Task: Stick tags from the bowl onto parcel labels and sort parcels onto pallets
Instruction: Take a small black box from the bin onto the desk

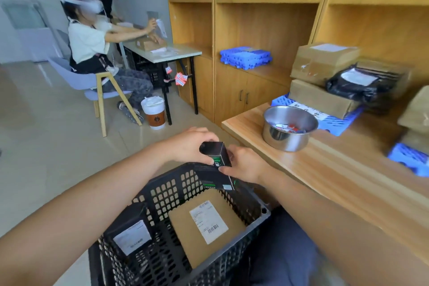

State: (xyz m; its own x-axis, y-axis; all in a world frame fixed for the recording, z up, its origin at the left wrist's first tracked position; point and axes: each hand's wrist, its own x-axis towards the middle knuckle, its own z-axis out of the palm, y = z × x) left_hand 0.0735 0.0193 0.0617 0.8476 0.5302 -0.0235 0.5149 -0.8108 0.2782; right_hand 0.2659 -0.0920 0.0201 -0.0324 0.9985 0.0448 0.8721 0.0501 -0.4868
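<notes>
Both my left hand [190, 145] and right hand [246, 165] grip a slim black box [214, 153], green print, above the black crate [162, 193] holding two labelled parcels; steel bowl [289, 127] holds tags.

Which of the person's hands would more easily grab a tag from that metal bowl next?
Probably the right hand: the bowl sits on the counter on that side; the left hand grips the black box farther away.

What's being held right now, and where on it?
A small black box, over the crate: left hand grips its top end, right hand pinches its right side.
</notes>
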